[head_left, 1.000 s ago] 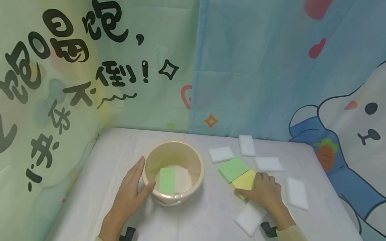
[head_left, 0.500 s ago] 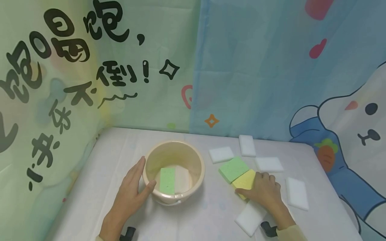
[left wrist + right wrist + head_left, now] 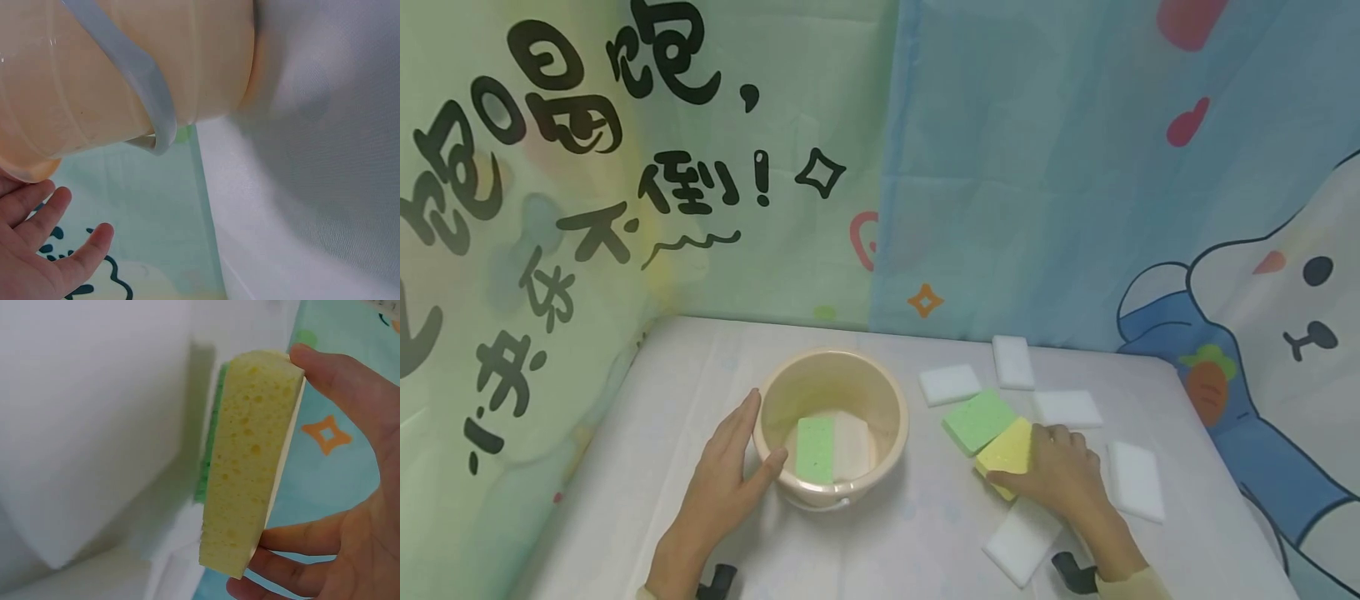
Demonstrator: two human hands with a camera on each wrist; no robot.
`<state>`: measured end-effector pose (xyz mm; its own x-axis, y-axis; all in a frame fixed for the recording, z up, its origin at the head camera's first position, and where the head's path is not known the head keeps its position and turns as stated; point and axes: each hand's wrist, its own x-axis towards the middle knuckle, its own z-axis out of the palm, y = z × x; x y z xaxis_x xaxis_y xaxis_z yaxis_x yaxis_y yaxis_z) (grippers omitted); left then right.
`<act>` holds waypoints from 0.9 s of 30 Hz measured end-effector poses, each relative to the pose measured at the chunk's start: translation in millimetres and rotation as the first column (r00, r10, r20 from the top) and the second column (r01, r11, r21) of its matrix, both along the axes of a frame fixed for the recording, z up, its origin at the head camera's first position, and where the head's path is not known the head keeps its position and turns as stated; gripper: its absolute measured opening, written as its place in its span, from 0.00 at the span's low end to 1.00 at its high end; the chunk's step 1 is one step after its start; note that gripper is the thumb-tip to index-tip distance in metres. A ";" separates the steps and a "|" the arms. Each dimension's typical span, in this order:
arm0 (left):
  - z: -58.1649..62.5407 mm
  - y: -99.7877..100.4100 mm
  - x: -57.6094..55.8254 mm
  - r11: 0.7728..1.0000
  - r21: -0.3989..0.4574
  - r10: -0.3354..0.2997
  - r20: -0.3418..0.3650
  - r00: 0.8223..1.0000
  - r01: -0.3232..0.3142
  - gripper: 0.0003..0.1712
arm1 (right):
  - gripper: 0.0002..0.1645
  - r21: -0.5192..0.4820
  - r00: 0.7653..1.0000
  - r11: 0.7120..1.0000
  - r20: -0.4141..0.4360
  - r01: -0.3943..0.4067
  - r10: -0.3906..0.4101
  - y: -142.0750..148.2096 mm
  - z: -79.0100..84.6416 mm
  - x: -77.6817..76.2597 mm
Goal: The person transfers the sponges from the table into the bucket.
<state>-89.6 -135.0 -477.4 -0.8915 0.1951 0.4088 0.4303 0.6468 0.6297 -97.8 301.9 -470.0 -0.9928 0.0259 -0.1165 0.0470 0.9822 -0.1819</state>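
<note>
A yellow sponge [image 3: 1004,454] lies between the thumb and fingers of my right hand [image 3: 1056,471], which pinches it by its ends. In the right wrist view the porous side of the yellow sponge [image 3: 247,462] faces the camera, tilted, with green just behind. A green sponge [image 3: 980,422] sits against its far side on the table. My left hand [image 3: 718,479] touches the rim of a cream bucket [image 3: 772,375] with spread, straight fingers. Inside the bucket are a green sponge [image 3: 816,450] and a pale block [image 3: 852,448]. The bucket's handle [image 3: 153,84] hangs down outside.
Around the right hand lie several white blocks: one in front [image 3: 1022,542], one to the right [image 3: 1136,481], others behind, such as the block [image 3: 1013,362] near the table's back edge. A printed curtain [image 3: 1037,167] stands behind the white-covered table [image 3: 917,550].
My right hand has shifted very slightly, and the yellow sponge has tilted up a little with it. The left hand and the bucket have stayed in place.
</note>
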 end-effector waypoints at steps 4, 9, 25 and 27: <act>-0.3 0.0 0.3 1.000 0.000 0.003 0.010 1.000 -0.003 0.46 | 0.69 -0.011 0.999 0.999 -0.018 -0.041 0.041 -5.5 8.2 2.0; 0.4 0.2 0.4 1.000 -0.003 0.003 0.012 1.000 -0.003 0.46 | 0.69 -0.032 0.997 0.997 -0.043 -0.068 0.067 -12.0 17.4 3.7; 1.4 0.5 0.7 1.000 -0.003 0.000 -0.005 1.000 0.000 0.46 | 0.63 0.001 0.972 0.982 -0.145 -0.186 0.185 -26.4 49.5 9.0; 1.1 0.5 0.8 1.000 -0.001 -0.001 -0.007 1.000 0.001 0.46 | 0.61 -0.002 0.968 0.980 -0.154 -0.200 0.197 -28.3 54.2 9.2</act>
<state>-88.8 -134.5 -476.3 -0.8883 0.1964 0.4151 0.4356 0.6467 0.6261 -88.6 273.6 -415.8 -0.9840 -0.1742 0.0376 -0.1782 0.9657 -0.1888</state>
